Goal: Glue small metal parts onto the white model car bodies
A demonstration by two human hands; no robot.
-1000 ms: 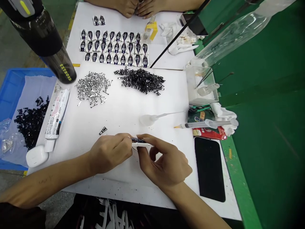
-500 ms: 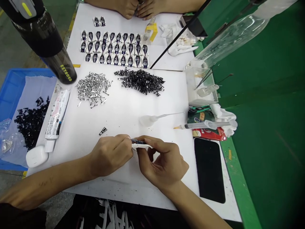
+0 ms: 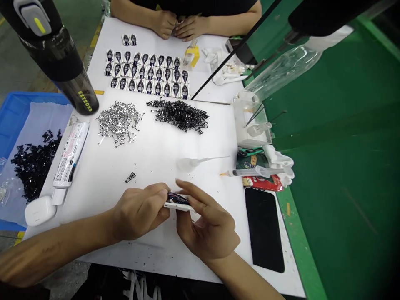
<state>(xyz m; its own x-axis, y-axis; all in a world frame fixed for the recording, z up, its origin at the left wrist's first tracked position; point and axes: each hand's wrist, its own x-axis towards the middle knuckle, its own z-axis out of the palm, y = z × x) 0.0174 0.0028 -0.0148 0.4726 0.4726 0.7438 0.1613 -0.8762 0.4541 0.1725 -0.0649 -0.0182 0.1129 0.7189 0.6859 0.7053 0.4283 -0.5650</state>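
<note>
My left hand (image 3: 139, 212) and my right hand (image 3: 204, 225) meet over the near part of the white sheet (image 3: 156, 154), both pinching one small white-and-dark part (image 3: 176, 201) between thumbs and fingertips. One loose black piece (image 3: 130, 177) lies just left of my hands. Farther off sit a heap of silver metal pieces (image 3: 118, 122) and a heap of black plastic pieces (image 3: 179, 114). Beyond those, finished parts (image 3: 146, 74) lie in rows.
A syringe (image 3: 250, 171), a clear dropper bottle (image 3: 193, 162) and a black phone (image 3: 264, 227) lie to the right. A glue tube (image 3: 68, 155), white earbud case (image 3: 40, 210), dark bottle (image 3: 59, 58) and blue bin (image 3: 18, 121) stand left. Another person's hands (image 3: 178, 23) rest at the far edge.
My hands and the part stay together. The right index finger has lifted and straightened over the part. The view has tipped down, so everything sits lower and a little left in frame.
</note>
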